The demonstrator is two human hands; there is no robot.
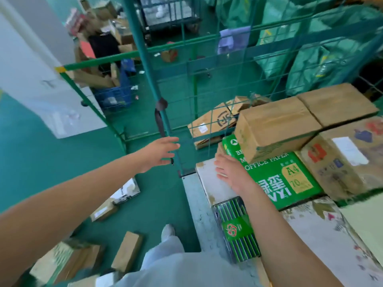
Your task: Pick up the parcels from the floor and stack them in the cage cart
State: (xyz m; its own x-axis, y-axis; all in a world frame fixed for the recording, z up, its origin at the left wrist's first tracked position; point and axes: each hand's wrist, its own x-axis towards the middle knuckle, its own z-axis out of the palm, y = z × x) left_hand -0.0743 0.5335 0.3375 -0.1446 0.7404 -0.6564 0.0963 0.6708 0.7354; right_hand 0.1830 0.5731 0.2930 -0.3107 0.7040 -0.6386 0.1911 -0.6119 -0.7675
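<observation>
Parcels (126,251) lie on the floor (41,154) at lower left, long axes toward upper right, nearer the open left hand (160,152); the right hand (230,171) rests flat on a white box (209,183) in the cart (192,40).

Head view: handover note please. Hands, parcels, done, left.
Left hand: open, empty, reaching toward the green cage cart post.
Right hand: open, resting flat on the white box beside the green A4 paper box.
Done: several boxes stacked in the cage cart.
Left: floor parcels, including a long brown box and a small labelled box.
</observation>
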